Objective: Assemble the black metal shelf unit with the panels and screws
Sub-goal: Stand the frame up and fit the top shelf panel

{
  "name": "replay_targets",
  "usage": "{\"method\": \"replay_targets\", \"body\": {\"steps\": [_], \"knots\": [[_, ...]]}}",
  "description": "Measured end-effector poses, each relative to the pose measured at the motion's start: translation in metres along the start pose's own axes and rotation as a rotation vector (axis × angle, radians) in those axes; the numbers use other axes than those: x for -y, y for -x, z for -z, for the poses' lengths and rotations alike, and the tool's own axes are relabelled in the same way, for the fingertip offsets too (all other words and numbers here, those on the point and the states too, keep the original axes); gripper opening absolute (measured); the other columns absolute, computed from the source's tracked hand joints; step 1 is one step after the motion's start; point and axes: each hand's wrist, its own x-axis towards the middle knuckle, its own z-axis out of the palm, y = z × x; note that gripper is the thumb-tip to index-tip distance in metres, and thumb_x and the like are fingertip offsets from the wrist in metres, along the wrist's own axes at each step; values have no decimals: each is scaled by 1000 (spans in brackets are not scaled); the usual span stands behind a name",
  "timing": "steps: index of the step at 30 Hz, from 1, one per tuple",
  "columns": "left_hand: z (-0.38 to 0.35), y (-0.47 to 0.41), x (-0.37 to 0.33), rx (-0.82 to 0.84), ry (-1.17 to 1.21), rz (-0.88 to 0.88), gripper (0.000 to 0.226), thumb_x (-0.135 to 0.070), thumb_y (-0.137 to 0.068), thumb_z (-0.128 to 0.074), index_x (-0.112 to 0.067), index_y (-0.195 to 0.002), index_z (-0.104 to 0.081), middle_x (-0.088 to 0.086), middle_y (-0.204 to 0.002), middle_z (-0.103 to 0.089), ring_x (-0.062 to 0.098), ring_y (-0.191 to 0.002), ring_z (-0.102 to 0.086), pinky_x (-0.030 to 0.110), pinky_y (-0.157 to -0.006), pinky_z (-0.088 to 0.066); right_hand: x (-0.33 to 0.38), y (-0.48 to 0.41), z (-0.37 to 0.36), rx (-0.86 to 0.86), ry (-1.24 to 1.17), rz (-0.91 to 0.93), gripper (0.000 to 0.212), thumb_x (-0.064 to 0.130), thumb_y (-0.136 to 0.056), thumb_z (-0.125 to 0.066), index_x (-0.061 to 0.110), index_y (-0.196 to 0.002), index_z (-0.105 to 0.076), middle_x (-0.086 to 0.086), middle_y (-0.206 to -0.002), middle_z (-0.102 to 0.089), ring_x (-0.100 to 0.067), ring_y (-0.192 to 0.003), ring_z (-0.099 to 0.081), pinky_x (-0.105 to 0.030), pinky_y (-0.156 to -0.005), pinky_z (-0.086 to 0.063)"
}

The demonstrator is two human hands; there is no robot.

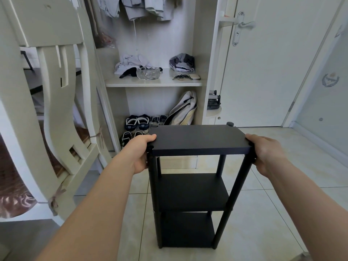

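Two hands, left hand (pixel 140 153) and right hand (pixel 267 154), are showing; one black shelf unit (pixel 195 183) is carrying three panels; one glass bowl (pixel 148 73) is sitting on the wardrobe shelf (pixel 154 82).

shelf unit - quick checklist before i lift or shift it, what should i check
1. Both hands on the top panel: ok. The left hand grips its left end, the right hand its right end.
2. All three panels fitted: ok. The middle panel and bottom panel sit between the posts.
3. Unit upright on the floor tiles: ok, the near post feet rest on them.
4. Screws tight at the corners: cannot tell, the hands cover the near joints.
5. Top far-right corner: cannot tell. A post cap sticks up above the panel there.
6. Path ahead: not ok. The shoes and open wardrobe lie directly behind the unit.
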Motion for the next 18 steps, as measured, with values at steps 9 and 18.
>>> {"method": "replay_targets", "body": {"steps": [9, 18], "knots": [[7, -6, 10, 72, 8, -43, 19, -36, -96, -60, -20, -107, -63, -4, -68, -71, 12, -52, -66, 32, -68, -48, -9, 0, 7, 66, -125, -39, 16, 23, -93, -66, 12, -83, -62, -2, -74, -54, -20, -71, -46, -38, -76, -38], [6, -11, 11, 100, 105, -27, 23, -38, -92, -64, -18, -102, -64, 2, -78, -67, 22, -81, -60, 42, -83, -52, -10, 0, 10, 153, -183, -31, 11, 22, -92, -67, 12, -87, -65, 1, -76, -58, -18, -69, -50, -35, -77, -40]]}}
